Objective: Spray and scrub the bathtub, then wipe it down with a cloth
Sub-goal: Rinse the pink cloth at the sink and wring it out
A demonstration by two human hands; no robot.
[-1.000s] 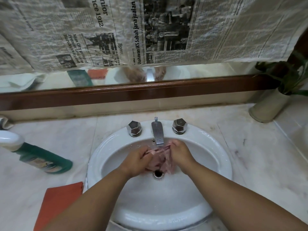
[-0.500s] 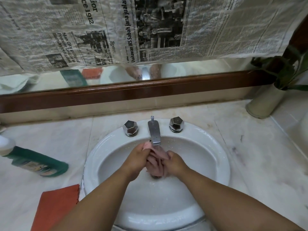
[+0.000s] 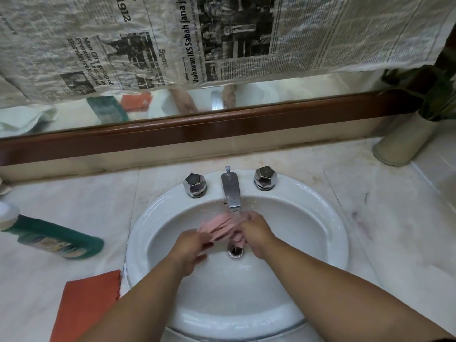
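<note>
While right hand (image 3: 256, 233) grips cloth (image 3: 222, 227), sink rim (image 3: 341, 243) well apart.

A home bathroom: a white oval sink (image 3: 296, 228) is set in a marble counter (image 3: 370, 230), with a chrome faucet (image 3: 230, 191) between two knobs (image 3: 195, 184). Behind it is a wood-framed mirror (image 3: 296, 95), hung with newspaper (image 3: 74, 45). A green bottle (image 3: 56, 239) lies on the counter.
</note>
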